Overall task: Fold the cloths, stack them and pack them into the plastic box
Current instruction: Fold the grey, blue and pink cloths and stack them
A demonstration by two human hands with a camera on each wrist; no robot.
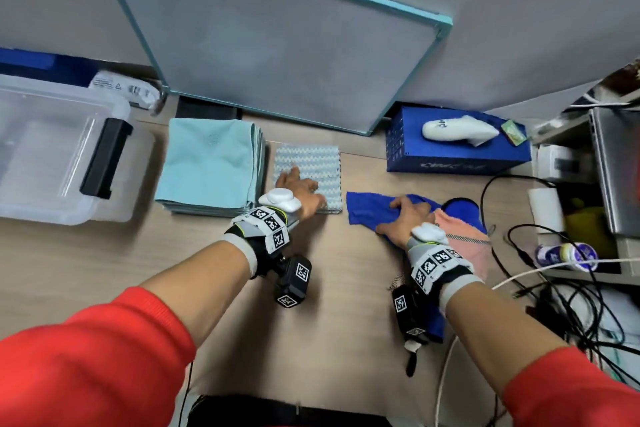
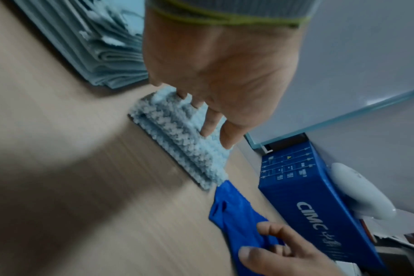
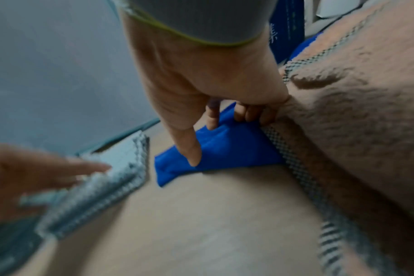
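My left hand (image 1: 304, 188) lies flat with straight fingers (image 2: 209, 127) on a folded pale-blue zigzag cloth (image 1: 311, 158) (image 2: 175, 134) at the middle of the table. Left of it sits a stack of folded teal cloths (image 1: 207, 163) (image 2: 95, 46). My right hand (image 1: 403, 215) grips a crumpled blue cloth (image 1: 362, 208) (image 3: 227, 149), fingers curled into it and thumb pressing down. A pink cloth (image 1: 464, 236) (image 3: 355, 112) lies under and beside that wrist. The clear plastic box (image 1: 34, 211) with a black latch stands at the far left.
A teal-framed panel (image 1: 277, 45) leans at the back of the table. A blue carton (image 1: 450, 161) with a white device on top sits at the back right. Tangled cables (image 1: 561, 302) and a small bottle (image 1: 568, 255) crowd the right edge.
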